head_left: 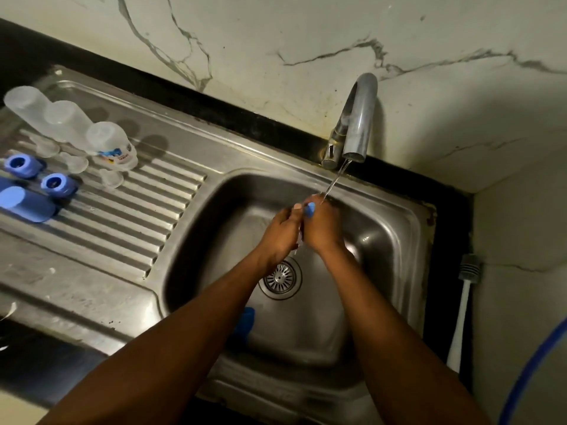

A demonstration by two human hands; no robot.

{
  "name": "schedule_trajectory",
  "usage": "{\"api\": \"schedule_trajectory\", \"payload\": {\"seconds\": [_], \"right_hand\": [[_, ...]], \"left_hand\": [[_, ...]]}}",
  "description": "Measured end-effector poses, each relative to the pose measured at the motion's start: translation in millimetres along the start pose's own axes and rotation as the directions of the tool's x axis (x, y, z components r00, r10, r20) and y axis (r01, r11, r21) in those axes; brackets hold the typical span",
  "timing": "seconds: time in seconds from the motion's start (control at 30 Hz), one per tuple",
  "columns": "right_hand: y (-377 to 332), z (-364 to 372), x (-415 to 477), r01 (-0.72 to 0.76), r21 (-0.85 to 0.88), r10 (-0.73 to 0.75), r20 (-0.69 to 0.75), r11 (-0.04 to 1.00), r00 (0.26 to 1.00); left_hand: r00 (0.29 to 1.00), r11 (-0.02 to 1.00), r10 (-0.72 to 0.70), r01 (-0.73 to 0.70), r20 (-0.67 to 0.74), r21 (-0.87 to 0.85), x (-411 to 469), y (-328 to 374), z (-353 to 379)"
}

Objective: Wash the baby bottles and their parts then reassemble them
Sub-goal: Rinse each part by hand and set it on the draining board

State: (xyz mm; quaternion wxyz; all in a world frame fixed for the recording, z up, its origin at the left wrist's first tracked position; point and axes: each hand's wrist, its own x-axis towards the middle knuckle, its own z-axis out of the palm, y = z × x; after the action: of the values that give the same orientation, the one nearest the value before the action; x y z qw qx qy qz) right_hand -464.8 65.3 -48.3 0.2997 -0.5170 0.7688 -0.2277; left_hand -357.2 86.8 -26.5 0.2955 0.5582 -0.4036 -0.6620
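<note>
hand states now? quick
Left hand: curled, thumb pinching the blue part.
Right hand: grips the same blue part.

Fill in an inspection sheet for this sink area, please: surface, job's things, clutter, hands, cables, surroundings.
Surface: steel sink and drainboard; tap running.
Job's things: three clear bottles, teats, two rings and a cap on the drainboard; a blue piece in the sink.
Clutter: nothing seen.
Grippers: left hand and right hand together hold a blue part under the water.
Cables: blue hose at the right edge.
Surroundings: marble wall; brush right of the sink.
</note>
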Motion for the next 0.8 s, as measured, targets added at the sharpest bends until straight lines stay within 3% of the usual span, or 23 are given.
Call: {"api": "schedule_trajectory", "payload": {"seconds": [0.13, 0.23, 0.3, 0.37, 0.43, 0.47, 0.53, 0.57, 0.6, 0.63, 0.67, 0.7, 0.73, 0.77, 0.8], "right_hand": [[-11, -10, -7, -0.108, 0.17, 0.083, 0.149, 0.98, 0.985], [-24, -30, -22, -0.003, 0.066, -0.02, 0.344, 0.998, 0.939], [-35, -46, -34, 0.074, -0.048, -0.055, 0.316, 0.996, 0.947], [-47, -62, -47, 0.135, -0.059, -0.122, 0.189, 0.989, 0.974], [-50, -83, -61, 0.14, 0.202, -0.174, 0.165, 0.969, 0.971], [-52, -97, -68, 0.126, 0.414, -0.226, 0.2, 0.902, 0.953], [-50, -115, -85, 0.029, 0.764, -0.34, 0.253, 0.645, 0.906], [-44, -110, -90, -0.07, 0.864, -0.343, 0.27, 0.498, 0.899], [-32, -96, -94, -0.156, 0.895, -0.298, 0.297, 0.417, 0.907], [-9, -71, -95, -0.231, 0.846, -0.182, 0.354, 0.48, 0.917], [9, -43, -97, -0.327, 0.688, 0.016, 0.417, 0.648, 0.909], [32, -14, -105, -0.299, 0.338, 0.125, 0.451, 0.893, 0.884], [56, 11, -119, -0.196, 0.002, 0.17, 0.492, 0.981, 0.854], [76, 29, -131, -0.095, -0.253, 0.198, 0.42, 0.963, 0.886], [81, 35, -139, -0.1, -0.337, 0.22, 0.341, 0.936, 0.914]], "left_hand": [[0.995, 0.995, -0.057, 0.063, 0.087, -0.077, -4, 8, 3], [0.994, 0.994, -0.048, 0.057, 0.1, -0.091, -13, 16, 1], [0.994, 0.995, -0.024, 0.035, 0.11, -0.093, -24, 27, 0], [0.991, 0.998, -0.005, 0.013, 0.134, -0.062, -38, 44, 0], [0.984, 0.995, 0.076, -0.065, 0.162, -0.074, -55, 61, 0], [0.976, 0.983, 0.155, -0.137, 0.154, -0.121, -64, 67, 1], [0.948, 0.944, 0.304, -0.286, 0.096, -0.163, -81, 71, 6], [0.937, 0.932, 0.343, -0.331, 0.067, -0.145, -86, 65, 8], [0.94, 0.937, 0.336, -0.328, 0.056, -0.122, -84, 51, 9], [0.967, 0.965, 0.252, -0.247, 0.049, -0.092, -80, 31, 11], [0.995, 0.996, 0.089, -0.089, 0.032, -0.018, -70, 4, 8], [0.991, 0.979, -0.135, 0.135, -0.01, 0.152, -66, -19, 4], [0.953, 0.872, -0.292, 0.301, -0.085, 0.386, -63, -41, -1], [0.928, 0.76, -0.354, 0.36, -0.121, 0.541, -66, -64, -7], [0.942, 0.693, -0.314, 0.312, -0.118, 0.649, -66, -80, -11]]}}
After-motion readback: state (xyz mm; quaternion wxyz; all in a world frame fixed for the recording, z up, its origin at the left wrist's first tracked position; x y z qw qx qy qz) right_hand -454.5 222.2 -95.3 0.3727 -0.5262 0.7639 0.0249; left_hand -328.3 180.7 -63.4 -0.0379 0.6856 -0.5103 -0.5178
